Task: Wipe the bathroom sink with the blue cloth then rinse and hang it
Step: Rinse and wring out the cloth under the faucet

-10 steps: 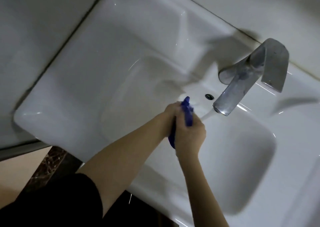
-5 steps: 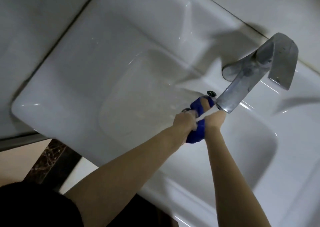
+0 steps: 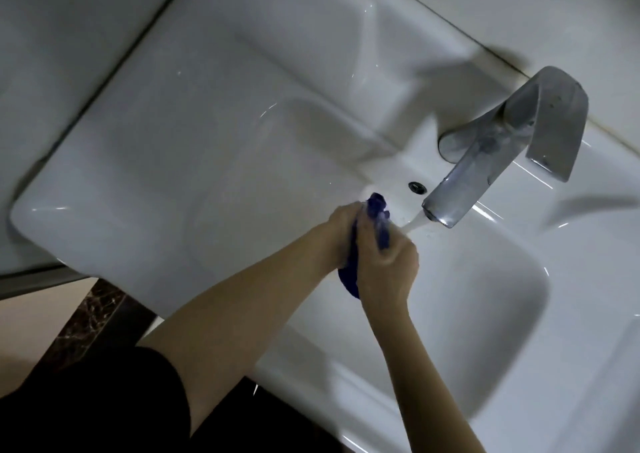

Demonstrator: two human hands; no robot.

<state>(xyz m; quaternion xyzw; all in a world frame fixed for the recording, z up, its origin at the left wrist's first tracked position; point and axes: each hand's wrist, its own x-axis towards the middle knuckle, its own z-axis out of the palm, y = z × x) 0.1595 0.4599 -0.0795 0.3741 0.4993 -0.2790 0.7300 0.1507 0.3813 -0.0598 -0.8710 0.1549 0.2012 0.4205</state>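
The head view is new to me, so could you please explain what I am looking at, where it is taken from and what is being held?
There is no machine here: a person works with bare hands, and the single camera sits on their head, looking forward and down. That is why the white sink appears tilted. The left hand and the right hand both grip a bunched blue cloth over the basin, right by a stream of water running from the metal faucet. The small dark ring beside the spout looks like an overflow hole. A dark sleeve shows at the lower left.
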